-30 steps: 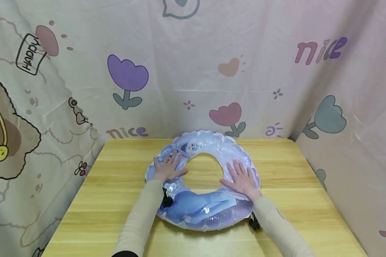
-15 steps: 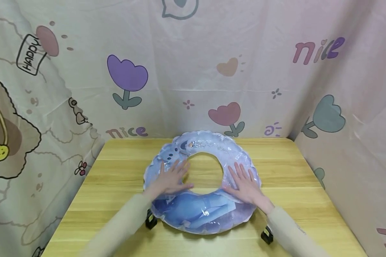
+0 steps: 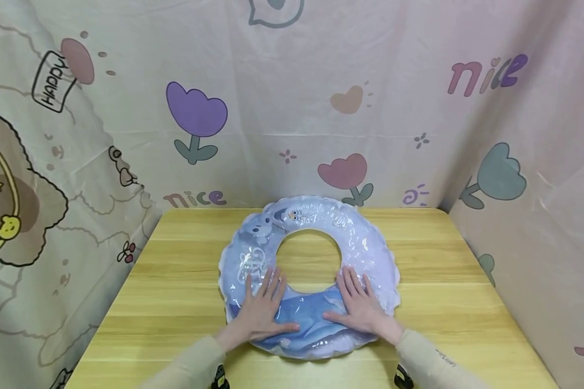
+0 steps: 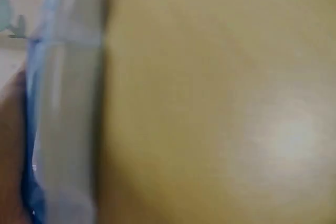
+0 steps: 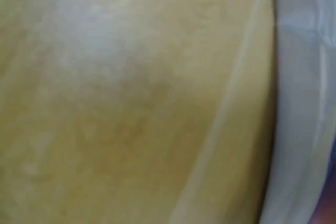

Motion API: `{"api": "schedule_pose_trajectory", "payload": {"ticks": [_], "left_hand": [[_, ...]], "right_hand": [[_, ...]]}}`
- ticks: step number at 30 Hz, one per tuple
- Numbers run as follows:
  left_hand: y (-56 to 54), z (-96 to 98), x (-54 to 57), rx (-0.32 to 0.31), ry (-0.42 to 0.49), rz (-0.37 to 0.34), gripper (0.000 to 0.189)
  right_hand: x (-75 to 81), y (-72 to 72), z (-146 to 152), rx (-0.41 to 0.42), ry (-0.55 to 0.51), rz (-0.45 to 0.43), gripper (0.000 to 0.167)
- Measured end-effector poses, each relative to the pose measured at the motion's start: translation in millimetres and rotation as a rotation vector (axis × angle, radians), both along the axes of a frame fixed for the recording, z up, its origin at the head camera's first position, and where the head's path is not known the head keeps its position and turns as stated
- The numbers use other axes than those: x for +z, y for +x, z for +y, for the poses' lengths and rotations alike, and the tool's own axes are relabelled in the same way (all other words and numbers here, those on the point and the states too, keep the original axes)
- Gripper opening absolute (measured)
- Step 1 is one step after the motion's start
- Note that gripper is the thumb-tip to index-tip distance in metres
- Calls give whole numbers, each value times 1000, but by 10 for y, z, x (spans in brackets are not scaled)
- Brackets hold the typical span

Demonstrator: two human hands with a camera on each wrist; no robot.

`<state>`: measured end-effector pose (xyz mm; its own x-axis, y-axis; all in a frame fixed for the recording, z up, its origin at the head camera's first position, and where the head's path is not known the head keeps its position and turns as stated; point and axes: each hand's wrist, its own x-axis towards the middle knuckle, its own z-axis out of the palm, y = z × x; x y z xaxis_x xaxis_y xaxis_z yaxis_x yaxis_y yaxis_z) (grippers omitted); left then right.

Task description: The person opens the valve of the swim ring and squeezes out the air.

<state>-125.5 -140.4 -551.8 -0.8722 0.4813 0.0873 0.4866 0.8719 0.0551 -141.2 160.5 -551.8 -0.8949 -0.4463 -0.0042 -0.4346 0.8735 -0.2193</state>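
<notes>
An inflated swim ring (image 3: 370, 248), pale blue and lilac with cartoon prints, lies flat on the wooden table. On its near left part rests my left hand (image 3: 260, 313), fingers straight and spread, thumb pointing inward. My right hand (image 3: 362, 310) lies the same way on the near right part, its fingertips by the inner edge of the hole. In the left wrist view the whitish side of the swim ring (image 4: 71, 114) runs along the left. The right wrist view has the swim ring's side (image 5: 299, 108) at its right edge, blurred.
The light wooden table (image 3: 165, 281) extends on both sides of the ring. Behind it hangs a printed cloth (image 3: 272, 108) with tulips and words, which also covers both sides. Black wrist cameras (image 3: 403, 376) hang under the forearms.
Both hands have slid toward me over the ring, from its sides to its near part. The ring stays in nearly the same place, and its far left print is now uncovered.
</notes>
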Motion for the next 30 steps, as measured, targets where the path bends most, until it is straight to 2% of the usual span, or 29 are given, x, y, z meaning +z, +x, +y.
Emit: {"api": "schedule_pose_trajectory", "payload": {"ticks": [4, 7, 10, 14, 18, 22, 25, 30], "left_hand": [[18, -15, -155, -13, -30, 106, 125], [21, -18, -192, -25, -42, 164, 124], [17, -19, -200, -34, -55, 193, 123], [-9, -12, -210, -35, -59, 194, 120], [-21, -1, -232, -35, -62, 163, 118], [-5, 11, -226, -15, -81, 94, 117], [-2, 15, -226, -7, -77, 69, 115], [-13, 8, -250, -22, -36, 92, 108]], "right_hand": [[-70, 11, -17, 8, -22, 80, 112], [-114, 12, -26, 18, -21, 116, 111], [-154, 1, -29, 21, -17, 140, 111], [-185, -25, -26, 16, -20, 153, 110], [-183, -26, -22, 2, 1, 118, 109], [-166, -11, -24, -10, 44, 110, 108], [-155, -4, -33, -12, 64, 130, 106], [-158, -2, -46, -9, 78, 161, 101]]}}
